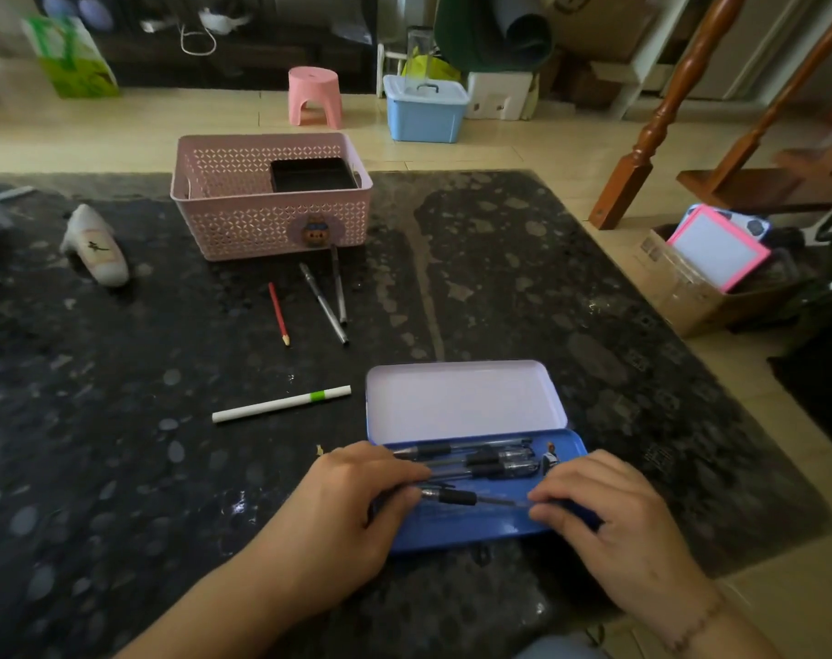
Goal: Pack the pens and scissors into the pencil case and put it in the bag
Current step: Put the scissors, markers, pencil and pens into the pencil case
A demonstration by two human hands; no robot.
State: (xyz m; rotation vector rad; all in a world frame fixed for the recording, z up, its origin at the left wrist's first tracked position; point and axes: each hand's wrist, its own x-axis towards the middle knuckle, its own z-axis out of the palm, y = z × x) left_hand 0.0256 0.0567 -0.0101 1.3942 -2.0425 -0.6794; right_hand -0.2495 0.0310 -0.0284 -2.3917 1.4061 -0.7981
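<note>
Pens fill the far half of the open blue pencil case (pixel 456 527), which sits on the dark stone table (pixel 523 287) right in front of me, its pale lid (pixel 466 401) tipped back. One black pen (pixel 471 498) lies across the near half; my left hand (pixel 352 511) pinches its tip end while my right hand (pixel 613 520) grips the other end. Three more pens (pixel 475 461) rest side by side behind it. Left of the case lies a white marker (pixel 280 404) with a green band. Farther off are a red pencil (pixel 278 313) and two grey pens (pixel 330 297), near a pink basket (pixel 271 202).
</note>
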